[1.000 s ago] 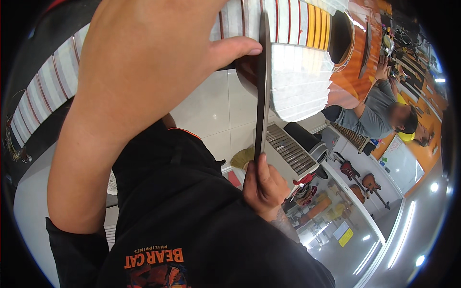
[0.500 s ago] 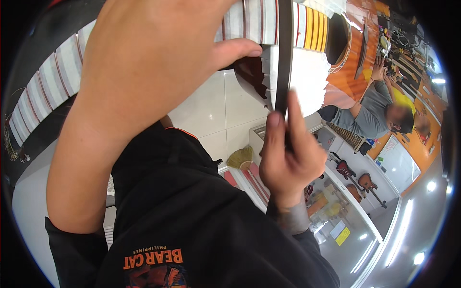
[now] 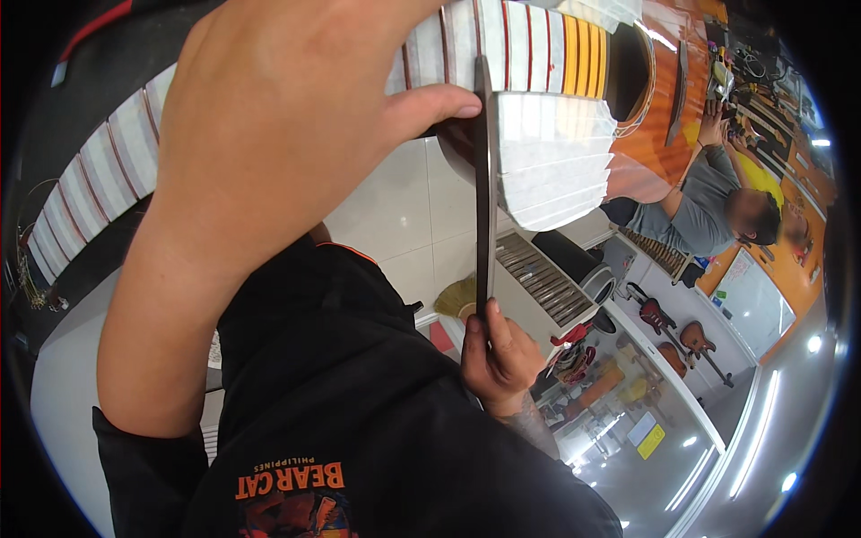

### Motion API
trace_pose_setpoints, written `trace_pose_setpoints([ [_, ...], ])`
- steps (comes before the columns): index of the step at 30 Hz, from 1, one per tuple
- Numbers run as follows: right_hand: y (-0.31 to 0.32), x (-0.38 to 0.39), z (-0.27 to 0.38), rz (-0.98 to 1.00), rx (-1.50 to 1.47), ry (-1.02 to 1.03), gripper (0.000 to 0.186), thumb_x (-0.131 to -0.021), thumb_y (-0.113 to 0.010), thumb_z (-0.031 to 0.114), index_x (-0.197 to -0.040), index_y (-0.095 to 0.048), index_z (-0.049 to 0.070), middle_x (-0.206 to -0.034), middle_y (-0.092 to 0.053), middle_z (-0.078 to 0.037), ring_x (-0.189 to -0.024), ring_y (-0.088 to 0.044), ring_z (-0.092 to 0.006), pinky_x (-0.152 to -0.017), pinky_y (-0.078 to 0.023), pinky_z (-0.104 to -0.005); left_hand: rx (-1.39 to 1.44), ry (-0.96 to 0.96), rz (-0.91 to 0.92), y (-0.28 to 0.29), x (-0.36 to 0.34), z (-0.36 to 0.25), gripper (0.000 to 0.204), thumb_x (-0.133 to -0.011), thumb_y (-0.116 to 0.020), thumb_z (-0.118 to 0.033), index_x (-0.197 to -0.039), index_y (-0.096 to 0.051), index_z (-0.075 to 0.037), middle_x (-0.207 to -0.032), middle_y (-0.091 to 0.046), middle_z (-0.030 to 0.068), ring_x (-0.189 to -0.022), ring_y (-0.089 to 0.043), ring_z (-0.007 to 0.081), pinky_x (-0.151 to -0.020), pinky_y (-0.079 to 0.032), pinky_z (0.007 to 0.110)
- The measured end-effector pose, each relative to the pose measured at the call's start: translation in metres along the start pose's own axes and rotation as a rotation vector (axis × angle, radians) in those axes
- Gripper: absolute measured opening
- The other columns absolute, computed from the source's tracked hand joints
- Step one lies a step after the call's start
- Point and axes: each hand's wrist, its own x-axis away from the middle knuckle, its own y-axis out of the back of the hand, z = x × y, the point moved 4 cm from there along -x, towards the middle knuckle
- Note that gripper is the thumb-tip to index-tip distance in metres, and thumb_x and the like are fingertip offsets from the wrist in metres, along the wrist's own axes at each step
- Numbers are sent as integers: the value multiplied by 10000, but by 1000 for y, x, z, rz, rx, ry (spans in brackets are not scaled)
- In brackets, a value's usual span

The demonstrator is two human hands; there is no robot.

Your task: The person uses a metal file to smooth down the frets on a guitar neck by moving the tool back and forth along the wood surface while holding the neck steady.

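Observation:
An acoustic guitar lies across the top, its orange body (image 3: 641, 161) to the right. Strips of pale tape cover the fretboard (image 3: 453, 45) between the bare frets, with a yellow patch (image 3: 585, 56) near the soundhole. White tape (image 3: 552, 161) covers the body beside the neck. My left hand (image 3: 278, 117) spans the neck, its thumb along the near edge and its tip against the file; its other fingers are out of view. Low in front of me, my right hand (image 3: 502, 359) is closed on the near end of a long dark file (image 3: 485, 197), whose far tip reaches the fretboard.
A person in a grey shirt (image 3: 700, 215) works at a cluttered bench (image 3: 762, 134) on the right, beside someone in yellow (image 3: 764, 184). A drawer of thin rods (image 3: 543, 278), a broom (image 3: 457, 298) and a glass case (image 3: 619, 421) stand below. Electric guitars (image 3: 695, 339) hang behind.
My right hand has drawn the file back toward me and slightly left, so its tip now shows over the fretboard. My left hand has barely moved.

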Motion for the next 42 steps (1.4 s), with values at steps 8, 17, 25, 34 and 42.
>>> trace_pose_setpoints([
  [8, 5, 10, -1, 26, 21, -38, 526, -765, -757, -129, -1276, -699, -18, -691, -674, -122, -544, -629, -203, -569, -495, -274, 41, 49, 63, 8, -4, -3, 516, -766, -895, -266, -1115, -683, 49, -947, -722, 174, -792, -727, 273, -692, -576, 358],
  [17, 4, 5, 1, 17, -10, 3, 509, -738, -788, -111, -1228, -716, 5, -674, -625, -86, -510, -592, -210, -492, -469, -314, -32, 53, -36, -2, 2, 8, 523, -711, -905, -265, -1177, -744, -92, -1085, -752, 72, -956, -723, 273, -809, -572, 344],
  [25, -9, -98, 28, 58, 94, 0, 519, -815, -767, -79, -1319, -688, 18, -664, -613, -102, -543, -585, -207, -566, -479, -285, -42, 89, -20, -3, 0, 7, 530, -707, -908, -270, -1182, -745, -100, -1093, -755, 75, -966, -727, 273, -821, -577, 343],
  [34, -3, -10, 3, 11, 15, 33, 490, -779, -790, -84, -1253, -706, 9, -642, -564, -49, -501, -550, -197, -477, -433, -320, -12, 92, -30, -1, -2, 6, 533, -703, -913, -274, -1178, -746, -100, -1098, -759, 70, -978, -729, 272, -825, -577, 337],
  [42, -9, -97, 18, 14, -50, -19, 519, -804, -771, -90, -1306, -690, 14, -623, -523, -55, -481, -529, -205, -469, -433, -342, -40, 103, 28, -3, -2, 5, 532, -697, -934, -226, -1164, -749, -49, -1127, -763, 113, -1018, -738, 281, -906, -568, 350],
])
